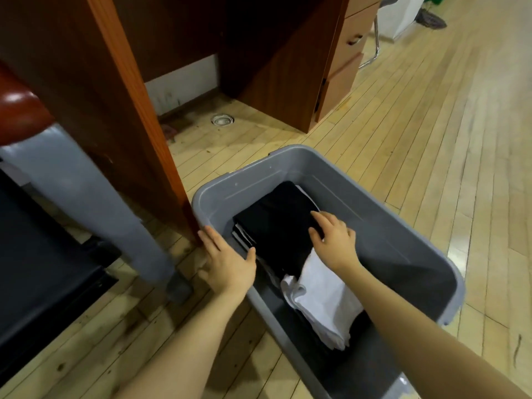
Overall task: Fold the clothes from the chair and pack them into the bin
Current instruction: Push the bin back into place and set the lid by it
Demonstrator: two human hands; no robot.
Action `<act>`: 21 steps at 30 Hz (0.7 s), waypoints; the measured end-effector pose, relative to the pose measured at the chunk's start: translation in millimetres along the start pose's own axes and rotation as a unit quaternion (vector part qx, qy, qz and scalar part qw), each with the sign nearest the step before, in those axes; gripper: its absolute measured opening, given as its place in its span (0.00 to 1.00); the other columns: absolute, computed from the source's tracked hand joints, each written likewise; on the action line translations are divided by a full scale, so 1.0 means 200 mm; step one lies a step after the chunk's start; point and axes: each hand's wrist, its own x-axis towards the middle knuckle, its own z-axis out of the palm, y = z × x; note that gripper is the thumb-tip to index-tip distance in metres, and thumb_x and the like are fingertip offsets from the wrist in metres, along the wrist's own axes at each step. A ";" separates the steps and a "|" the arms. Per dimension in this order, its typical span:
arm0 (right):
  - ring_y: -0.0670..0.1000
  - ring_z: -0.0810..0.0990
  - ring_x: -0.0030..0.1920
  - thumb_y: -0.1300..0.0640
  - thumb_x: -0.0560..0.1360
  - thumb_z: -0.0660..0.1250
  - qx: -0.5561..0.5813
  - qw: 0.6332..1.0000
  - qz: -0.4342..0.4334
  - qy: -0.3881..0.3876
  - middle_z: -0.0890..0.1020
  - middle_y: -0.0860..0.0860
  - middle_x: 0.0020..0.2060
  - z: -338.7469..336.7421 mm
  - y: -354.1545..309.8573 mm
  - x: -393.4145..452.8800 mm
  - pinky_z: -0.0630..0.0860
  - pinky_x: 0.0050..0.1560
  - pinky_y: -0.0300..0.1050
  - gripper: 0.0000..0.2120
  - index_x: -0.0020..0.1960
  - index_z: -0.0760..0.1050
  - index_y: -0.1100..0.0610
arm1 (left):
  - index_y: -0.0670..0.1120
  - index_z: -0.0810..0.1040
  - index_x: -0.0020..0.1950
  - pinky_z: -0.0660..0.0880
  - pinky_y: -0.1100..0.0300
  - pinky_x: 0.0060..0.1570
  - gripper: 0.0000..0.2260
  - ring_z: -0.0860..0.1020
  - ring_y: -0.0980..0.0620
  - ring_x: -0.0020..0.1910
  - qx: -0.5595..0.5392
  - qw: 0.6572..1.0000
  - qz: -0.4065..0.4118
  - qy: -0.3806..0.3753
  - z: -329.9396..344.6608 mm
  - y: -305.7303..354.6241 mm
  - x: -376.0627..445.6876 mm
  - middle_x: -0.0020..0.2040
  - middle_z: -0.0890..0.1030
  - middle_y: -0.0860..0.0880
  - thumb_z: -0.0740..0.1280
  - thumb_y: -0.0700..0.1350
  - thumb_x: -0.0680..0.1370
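Wooden desk [121, 90] on plank floor [431, 139]; floor drain [222, 120] underneath.

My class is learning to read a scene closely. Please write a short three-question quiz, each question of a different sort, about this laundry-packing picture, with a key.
1. True or false: the bin is grey.
2. Multiple choice: the right hand rests on
A. the black clothes
B. the wooden floor
C. the desk panel
3. Fill the gap: the left hand lies with straight fingers on the bin's near ____.

Key
1. True.
2. A. The fingers lie over the black clothes; the white clothes lie nearer the camera.
3. Rim.
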 end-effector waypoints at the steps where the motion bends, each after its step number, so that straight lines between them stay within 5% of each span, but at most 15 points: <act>1: 0.55 0.59 0.73 0.48 0.81 0.56 -0.021 1.000 0.012 0.001 0.62 0.50 0.74 -0.03 0.05 0.04 0.54 0.70 0.55 0.23 0.75 0.60 0.50 | 0.44 0.33 0.76 0.58 0.41 0.68 0.47 0.60 0.42 0.74 0.016 1.000 0.008 0.001 0.00 0.00 0.05 0.78 0.40 0.44 0.64 0.61 0.75; 6: 0.60 0.46 0.76 0.41 0.79 0.55 -0.116 0.990 0.076 0.003 0.46 0.56 0.77 -0.14 0.30 0.23 0.49 0.73 0.58 0.32 0.78 0.47 0.49 | 0.45 0.36 0.77 0.56 0.45 0.69 0.46 0.59 0.43 0.74 0.098 0.993 0.062 0.004 -0.02 0.08 0.38 0.78 0.47 0.44 0.62 0.65 0.74; 12: 0.64 0.63 0.68 0.37 0.77 0.54 -0.169 0.972 0.159 -0.026 0.60 0.62 0.71 -0.19 0.48 0.40 0.64 0.64 0.58 0.35 0.77 0.42 0.47 | 0.48 0.36 0.77 0.59 0.45 0.68 0.43 0.64 0.43 0.72 0.138 0.988 0.068 -0.017 -0.02 0.18 0.61 0.79 0.47 0.48 0.60 0.63 0.76; 15: 0.62 0.68 0.61 0.37 0.77 0.55 -0.191 0.970 0.147 -0.020 0.66 0.61 0.64 -0.17 0.51 0.42 0.69 0.53 0.54 0.36 0.77 0.40 0.45 | 0.49 0.36 0.77 0.71 0.49 0.51 0.41 0.70 0.41 0.66 0.157 0.985 0.075 -0.001 -0.02 0.20 0.66 0.76 0.56 0.46 0.59 0.62 0.77; 21: 0.56 0.70 0.45 0.34 0.77 0.52 -0.229 0.958 0.166 -0.040 0.69 0.60 0.56 -0.18 0.48 0.30 0.69 0.42 0.46 0.39 0.77 0.35 0.46 | 0.47 0.36 0.77 0.68 0.54 0.34 0.36 0.75 0.41 0.53 0.213 0.973 0.087 0.008 -0.02 0.19 0.54 0.67 0.64 0.41 0.49 0.64 0.79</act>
